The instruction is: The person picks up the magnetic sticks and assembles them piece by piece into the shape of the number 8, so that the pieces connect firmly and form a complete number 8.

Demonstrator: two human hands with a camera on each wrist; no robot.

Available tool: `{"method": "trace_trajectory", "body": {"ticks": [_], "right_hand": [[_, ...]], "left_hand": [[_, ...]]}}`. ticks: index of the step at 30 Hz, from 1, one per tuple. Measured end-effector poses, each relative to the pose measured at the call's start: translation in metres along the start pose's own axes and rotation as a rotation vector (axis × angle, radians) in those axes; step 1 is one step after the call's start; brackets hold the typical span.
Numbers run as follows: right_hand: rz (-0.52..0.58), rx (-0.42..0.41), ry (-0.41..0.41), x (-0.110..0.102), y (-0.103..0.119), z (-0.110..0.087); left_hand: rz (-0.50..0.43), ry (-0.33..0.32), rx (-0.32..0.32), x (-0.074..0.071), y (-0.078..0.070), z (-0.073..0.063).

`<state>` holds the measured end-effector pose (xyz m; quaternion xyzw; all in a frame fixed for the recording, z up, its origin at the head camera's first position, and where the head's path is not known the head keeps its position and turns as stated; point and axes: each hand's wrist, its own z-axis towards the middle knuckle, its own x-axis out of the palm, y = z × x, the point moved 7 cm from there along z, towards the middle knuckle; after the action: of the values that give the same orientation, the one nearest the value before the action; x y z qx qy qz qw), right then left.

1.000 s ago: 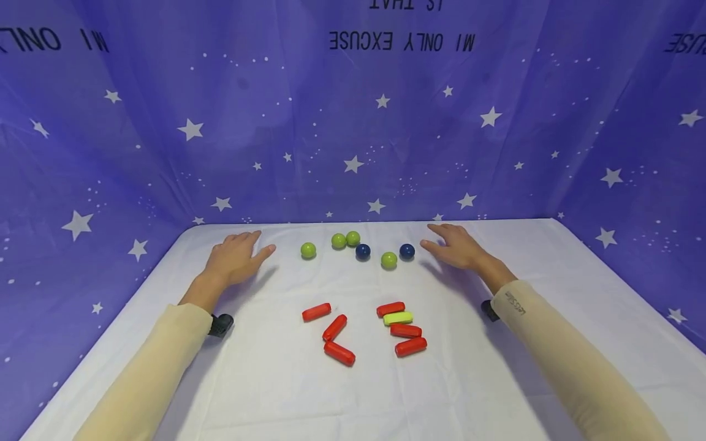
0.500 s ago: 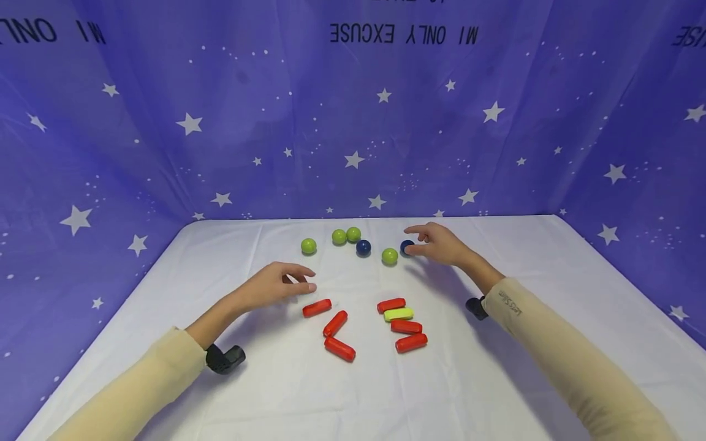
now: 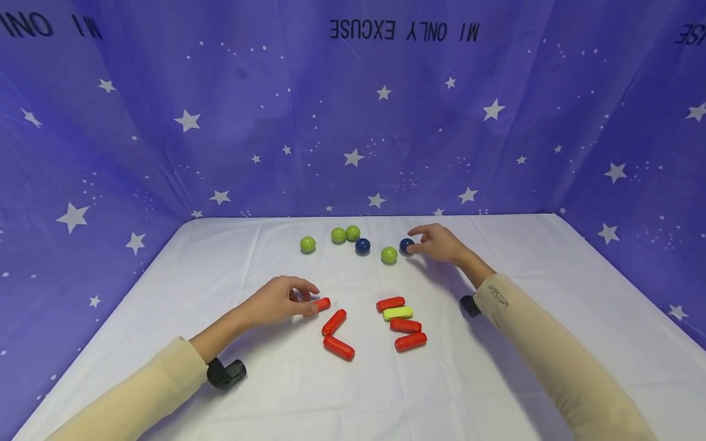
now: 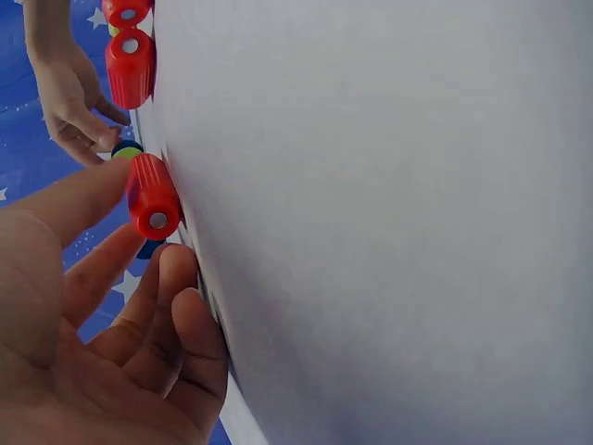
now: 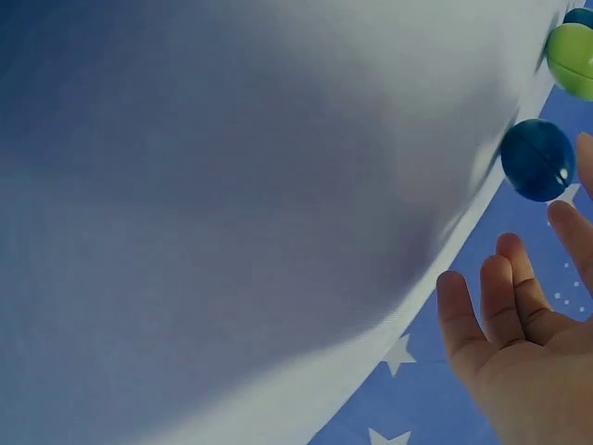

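Note:
My left hand (image 3: 278, 300) is at the leftmost red rod (image 3: 324, 303), thumb and forefinger on either side of it with a gap showing between them. In the left wrist view, this ribbed red rod (image 4: 154, 199) has a grey disc in its end and sits by the thumb tip. My right hand (image 3: 438, 242) reaches to the right dark blue ball (image 3: 405, 244), thumb overlapping its edge and forefinger raised above. Seen from the right wrist, the glossy blue ball (image 5: 537, 159) lies just beyond the spread fingertips (image 5: 562, 215).
Two red rods (image 3: 334, 322) (image 3: 339, 347) lie near the left hand. Right of centre, a yellow-green rod (image 3: 398, 313) lies among red ones (image 3: 410, 342). Several green balls (image 3: 307, 244) and another blue ball (image 3: 362, 246) stand along the back of the white-covered table (image 3: 265, 398). Starry purple cloth (image 3: 309, 122) surrounds it.
The left hand has come rightward and toward the near side, down to the leftmost red rod. The right hand has moved left to the blue ball, its fingers drawn closer around it.

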<state>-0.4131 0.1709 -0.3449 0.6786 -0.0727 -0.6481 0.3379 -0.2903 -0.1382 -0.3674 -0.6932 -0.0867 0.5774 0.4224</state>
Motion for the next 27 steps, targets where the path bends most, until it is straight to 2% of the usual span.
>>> {"method": "trace_trajectory", "body": {"ticks": [10, 27], "right_hand": [[-0.018, 0.017, 0.015, 0.0019, -0.0018, 0.0049], [-0.043, 0.018, 0.03, 0.0063, -0.0055, 0.0038]], "left_hand": [[0.011, -0.005, -0.051, 0.001, 0.0011, -0.0007], [0.029, -0.002, -0.042, 0.0033, 0.0015, 0.0]]}}
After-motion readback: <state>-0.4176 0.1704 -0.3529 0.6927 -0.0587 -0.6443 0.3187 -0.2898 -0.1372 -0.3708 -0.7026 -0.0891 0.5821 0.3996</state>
